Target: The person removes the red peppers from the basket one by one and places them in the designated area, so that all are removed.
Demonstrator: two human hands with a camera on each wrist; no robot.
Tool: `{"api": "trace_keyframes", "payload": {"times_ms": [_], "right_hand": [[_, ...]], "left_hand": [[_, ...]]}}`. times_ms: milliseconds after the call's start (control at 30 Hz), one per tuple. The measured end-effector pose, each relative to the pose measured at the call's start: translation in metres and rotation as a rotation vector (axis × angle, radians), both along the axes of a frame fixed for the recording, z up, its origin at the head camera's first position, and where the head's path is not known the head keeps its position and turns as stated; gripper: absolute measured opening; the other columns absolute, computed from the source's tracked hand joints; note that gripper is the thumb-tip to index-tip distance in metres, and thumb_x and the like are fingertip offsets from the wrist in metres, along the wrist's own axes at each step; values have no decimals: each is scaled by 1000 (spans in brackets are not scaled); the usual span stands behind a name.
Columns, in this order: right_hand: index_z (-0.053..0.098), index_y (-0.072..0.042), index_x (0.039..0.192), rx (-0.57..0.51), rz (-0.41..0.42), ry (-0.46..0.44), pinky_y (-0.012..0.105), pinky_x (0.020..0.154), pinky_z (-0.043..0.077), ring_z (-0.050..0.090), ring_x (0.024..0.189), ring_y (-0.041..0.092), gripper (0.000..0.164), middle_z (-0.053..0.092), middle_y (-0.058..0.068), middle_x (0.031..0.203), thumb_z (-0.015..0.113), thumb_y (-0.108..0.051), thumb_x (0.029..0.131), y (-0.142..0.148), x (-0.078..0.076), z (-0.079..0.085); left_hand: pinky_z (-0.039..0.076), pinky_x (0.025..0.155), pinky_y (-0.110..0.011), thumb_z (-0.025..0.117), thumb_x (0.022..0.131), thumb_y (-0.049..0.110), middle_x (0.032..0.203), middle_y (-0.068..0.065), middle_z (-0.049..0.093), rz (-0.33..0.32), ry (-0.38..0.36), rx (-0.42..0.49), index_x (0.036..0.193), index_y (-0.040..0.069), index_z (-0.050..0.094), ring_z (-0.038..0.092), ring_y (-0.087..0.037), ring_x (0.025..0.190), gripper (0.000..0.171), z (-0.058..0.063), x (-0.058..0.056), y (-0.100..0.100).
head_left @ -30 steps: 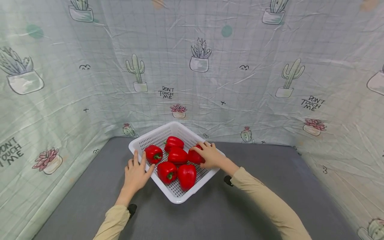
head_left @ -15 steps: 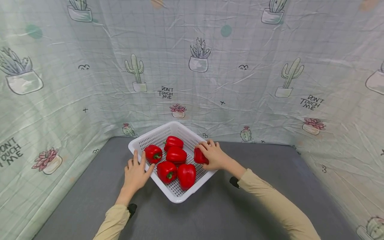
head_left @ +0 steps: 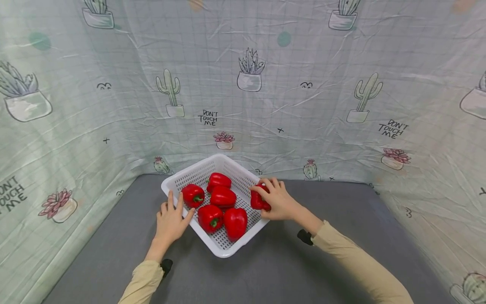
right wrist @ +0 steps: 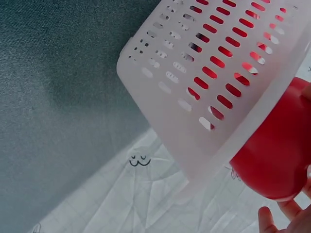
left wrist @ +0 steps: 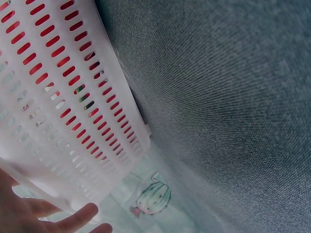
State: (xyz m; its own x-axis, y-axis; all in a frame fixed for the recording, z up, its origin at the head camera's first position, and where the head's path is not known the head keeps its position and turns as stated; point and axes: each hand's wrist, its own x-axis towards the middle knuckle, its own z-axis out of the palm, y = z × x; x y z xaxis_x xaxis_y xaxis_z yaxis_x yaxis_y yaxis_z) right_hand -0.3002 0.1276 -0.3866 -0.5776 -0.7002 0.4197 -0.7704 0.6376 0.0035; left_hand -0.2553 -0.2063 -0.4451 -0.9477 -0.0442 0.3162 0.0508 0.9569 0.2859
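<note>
A white perforated plastic basket [head_left: 224,254] sits on the grey table, turned so that one corner points toward me. Several red bell peppers [head_left: 222,196] lie inside it. My right hand [head_left: 284,203] grips another red bell pepper [head_left: 259,200] at the basket's right side. In the right wrist view, that bell pepper [right wrist: 279,150] shows above the rim, fingers around its far side. My left hand [head_left: 169,226] has its fingers spread against the left rim; the left wrist view shows its fingertips [left wrist: 80,217] by the basket wall [left wrist: 92,187].
Grey cloth covers the table [head_left: 235,280]. A pale curtain [head_left: 281,97] printed with cactus pots and lettering hangs behind and along both sides, close to the basket's far corner.
My right hand has moved right with the bell pepper in its grip, away from the other peppers and toward the right rim. The left hand has stayed in place.
</note>
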Motion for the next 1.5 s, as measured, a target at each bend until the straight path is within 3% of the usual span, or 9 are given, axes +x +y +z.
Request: {"api": "trace_keyframes", "payload": {"times_ms": [567,900,1133,1500], "right_hand": [[47,-16,123,-123,11,140,40,78,35,39,104,22,71,48,7,120,71,-29,58,12,10,3],[48,-13,124,-194,13,168,39,75,34,39,100,23,66,48,10,118,68,-29,63,17,11,1],[49,-13,125,-254,-35,184,36,71,33,39,97,22,67,50,10,116,69,-31,64,24,13,1],[52,-14,122,-325,-123,209,41,71,33,38,94,24,65,51,12,110,71,-30,63,38,12,-2]], "left_hand": [[32,84,-64,46,86,45,144,-30,13,-8,-12,-12,139,-1,25,32,-49,112,73,-1,-1,-1],[33,83,-63,46,86,45,143,-30,14,-5,0,-27,138,-1,26,33,-49,111,73,-1,0,-3],[32,82,-62,45,86,46,144,-30,13,-4,-16,-25,139,-1,25,33,-48,111,73,-2,-1,-1],[33,82,-62,46,86,46,143,-30,15,4,-12,-32,138,-1,26,33,-48,109,73,-2,-1,0]]}}
